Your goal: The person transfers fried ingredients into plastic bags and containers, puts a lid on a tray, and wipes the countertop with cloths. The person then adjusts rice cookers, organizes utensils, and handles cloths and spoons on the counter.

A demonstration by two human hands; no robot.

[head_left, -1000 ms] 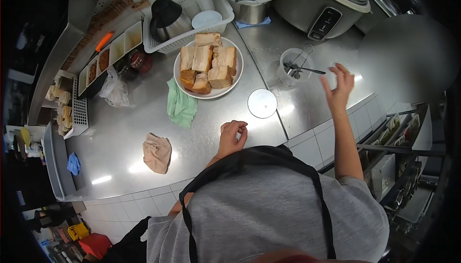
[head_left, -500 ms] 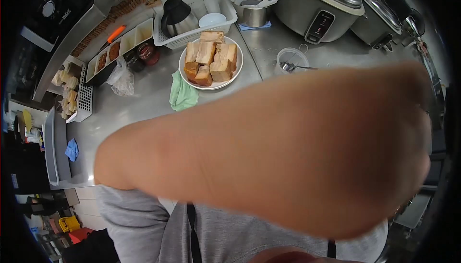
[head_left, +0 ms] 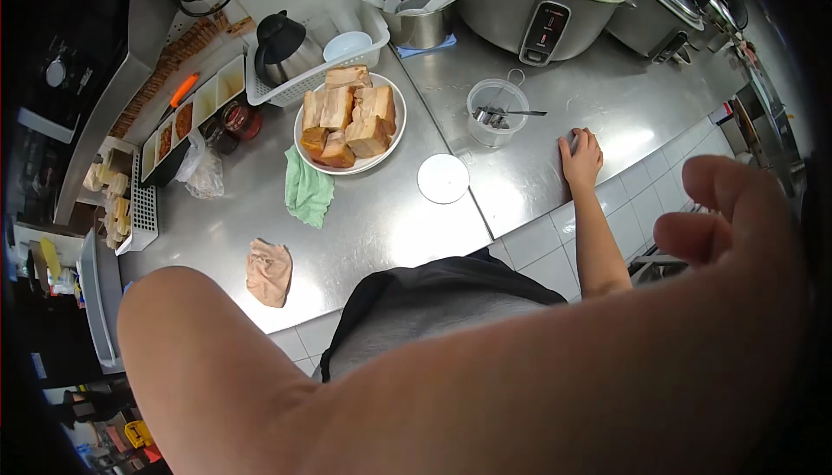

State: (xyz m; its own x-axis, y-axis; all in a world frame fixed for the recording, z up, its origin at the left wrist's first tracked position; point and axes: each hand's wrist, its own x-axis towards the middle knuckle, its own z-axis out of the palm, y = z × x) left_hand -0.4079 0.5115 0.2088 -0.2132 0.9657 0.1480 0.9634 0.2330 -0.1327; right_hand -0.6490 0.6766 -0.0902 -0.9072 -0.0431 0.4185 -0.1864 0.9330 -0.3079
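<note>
My left forearm stretches across the bottom of the view, close to the camera. At the right edge my left hand (head_left: 724, 215) is raised above the counter, its visible fingers bent and apart with nothing between them; part of it is lost in shadow. My right hand (head_left: 582, 163) rests on the steel counter near its front edge, fingers loosely spread and holding nothing. Nearest to it is a clear plastic tub (head_left: 498, 120) containing metal utensils. A round white lid (head_left: 443, 178) lies farther left. Thick pork belly blocks (head_left: 351, 115) are piled on a white plate (head_left: 368, 164).
Along the back stand a rice cooker (head_left: 537, 7), a steel pot (head_left: 422, 29) with white-handled utensils, and a white basket (head_left: 273, 94) holding a jug. A green cloth (head_left: 308, 187) and a beige cloth (head_left: 269, 273) lie on the counter. Condiment containers (head_left: 191, 120) stand left.
My left forearm has dropped lower and its fingers now show apart at the right. The view has shifted, and my right hand, the white lid and the beige cloth have come into sight.
</note>
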